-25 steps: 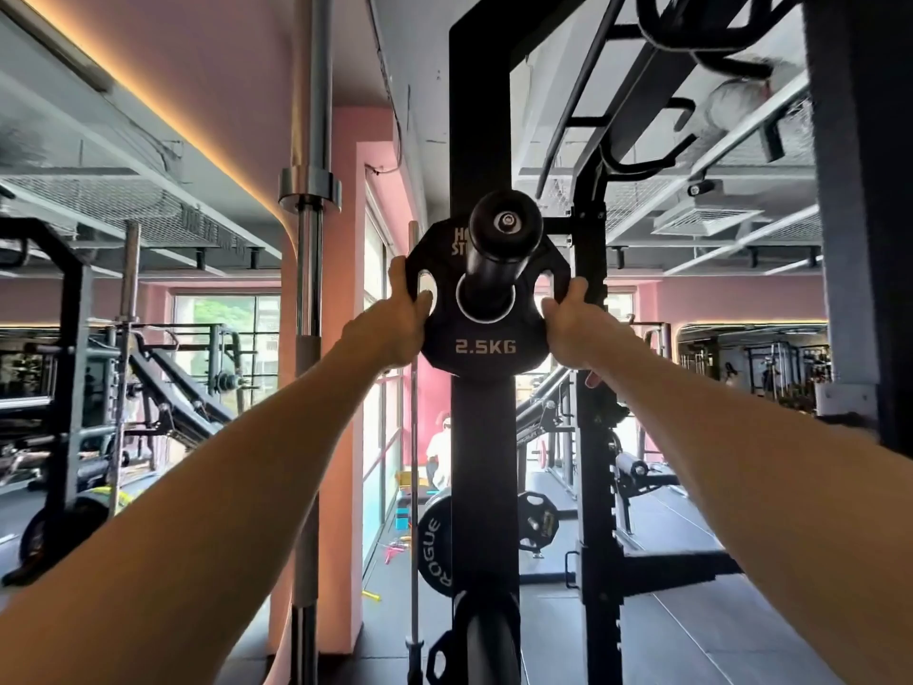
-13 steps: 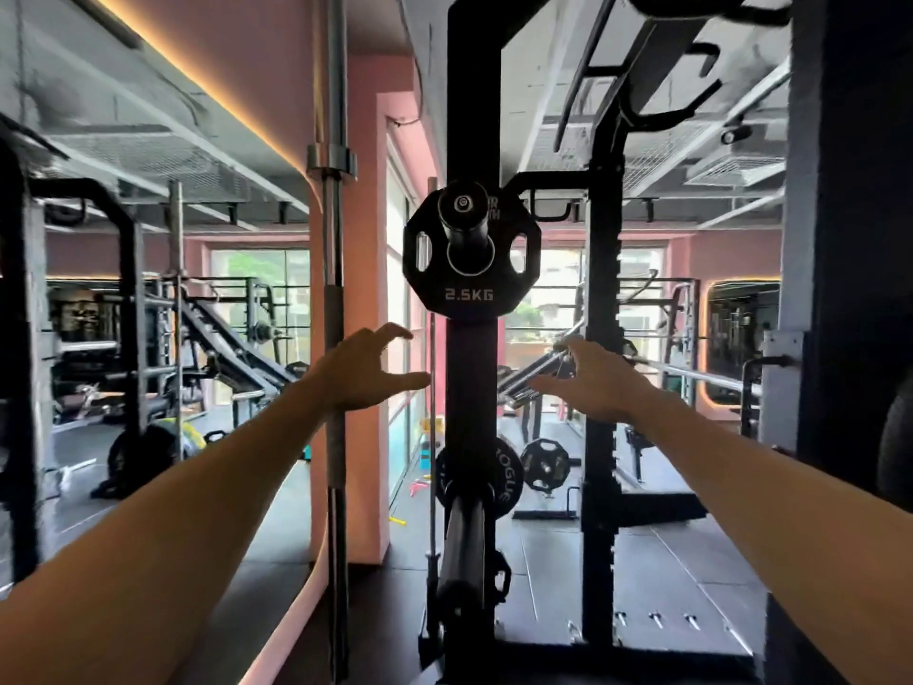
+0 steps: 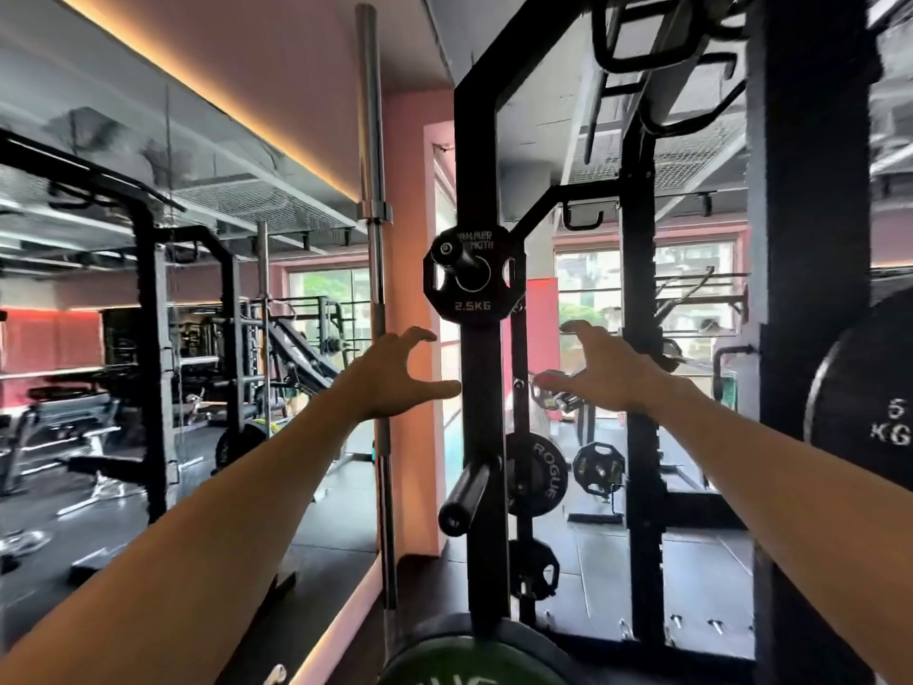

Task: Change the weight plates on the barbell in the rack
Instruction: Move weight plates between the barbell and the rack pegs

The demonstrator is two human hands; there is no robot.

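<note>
Black 2.5KG plate [image 3: 469, 289] hangs on its peg, left hand [image 3: 390, 375] and right hand [image 3: 600, 370] empty below

Pink walls [image 3: 410, 200], bright windows [image 3: 588, 284], dark floor [image 3: 593, 551].

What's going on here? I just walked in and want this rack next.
A person is swapping plates at the rack. The 2.5KG plate hangs on a storage peg of the black upright. Both hands are off it: the left hand and right hand hover below it with spread fingers, holding nothing. An empty peg sticks out lower down, and a green plate shows at the bottom edge.
</note>
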